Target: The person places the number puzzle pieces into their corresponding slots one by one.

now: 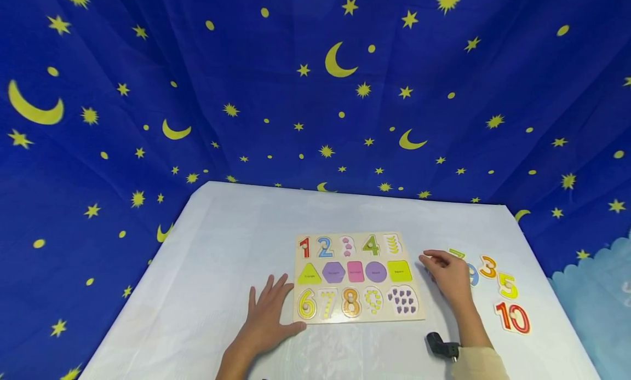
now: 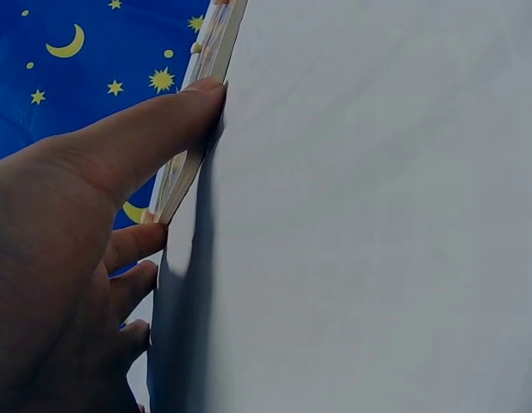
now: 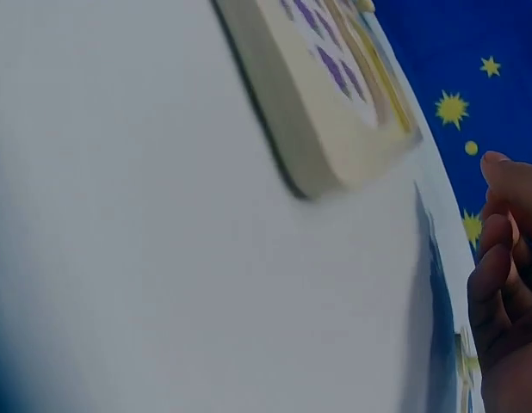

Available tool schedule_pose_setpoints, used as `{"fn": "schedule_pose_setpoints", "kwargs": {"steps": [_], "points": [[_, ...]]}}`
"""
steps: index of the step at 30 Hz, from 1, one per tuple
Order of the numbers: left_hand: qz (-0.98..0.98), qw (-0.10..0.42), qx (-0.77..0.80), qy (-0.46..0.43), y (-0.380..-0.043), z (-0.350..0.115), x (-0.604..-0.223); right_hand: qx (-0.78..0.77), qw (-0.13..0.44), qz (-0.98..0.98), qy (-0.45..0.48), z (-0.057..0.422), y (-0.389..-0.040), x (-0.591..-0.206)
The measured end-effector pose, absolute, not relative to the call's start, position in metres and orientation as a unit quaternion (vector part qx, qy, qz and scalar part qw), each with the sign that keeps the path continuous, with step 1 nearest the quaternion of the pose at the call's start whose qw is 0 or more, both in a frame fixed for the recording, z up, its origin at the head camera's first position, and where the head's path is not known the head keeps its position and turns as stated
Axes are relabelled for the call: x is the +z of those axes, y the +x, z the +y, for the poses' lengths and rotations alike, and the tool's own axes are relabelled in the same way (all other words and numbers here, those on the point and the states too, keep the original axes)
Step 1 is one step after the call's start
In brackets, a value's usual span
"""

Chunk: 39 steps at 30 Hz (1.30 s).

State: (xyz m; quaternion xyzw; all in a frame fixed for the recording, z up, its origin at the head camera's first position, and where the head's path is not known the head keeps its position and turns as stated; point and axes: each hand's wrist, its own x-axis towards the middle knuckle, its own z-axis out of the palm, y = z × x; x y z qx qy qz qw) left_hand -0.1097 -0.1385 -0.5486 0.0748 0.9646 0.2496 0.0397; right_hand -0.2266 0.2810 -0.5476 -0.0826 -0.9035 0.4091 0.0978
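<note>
A wooden number puzzle board (image 1: pixel 357 318) lies flat on the table. Its 1, 2, 4, 6 and 8 pieces sit in their slots, while printed pictures show in the other number slots. My left hand (image 1: pixel 268 318) touches the board's near left corner with spread fingers, the thumb (image 2: pixel 176 120) at the near edge. Off the board's right side is my right hand (image 1: pixel 449 273), fingers loosely bent, with nothing visible between them. Near it lie loose number pieces: a green 7 (image 1: pixel 457 253) and a blue 9 (image 1: pixel 473 275), both partly hidden behind the hand, and an orange 3 (image 1: pixel 488 266).
Farther right lie a yellow 5 (image 1: pixel 508 285) and a red 10 (image 1: pixel 512 317). A small black device (image 1: pixel 441 345) is beside the right wrist. The white-covered table (image 1: pixel 236 221) meets a blue cloth (image 1: pixel 276 84) with yellow moons and stars behind it.
</note>
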Motion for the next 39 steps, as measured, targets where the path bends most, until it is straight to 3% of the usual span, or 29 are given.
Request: {"fn": "schedule_pose_setpoints", "kwargs": {"steps": [29, 39], "points": [[0.963, 0.047, 0.256, 0.063, -0.111, -0.138, -0.551, 0.345, 0.155, -0.907, -0.186, 0.343, -0.227, -0.548], [0.964, 0.041, 0.255, 0.061, -0.110, -0.136, -0.550, 0.326, 0.130, -0.917, -0.189, 0.344, -0.231, -0.552]]}}
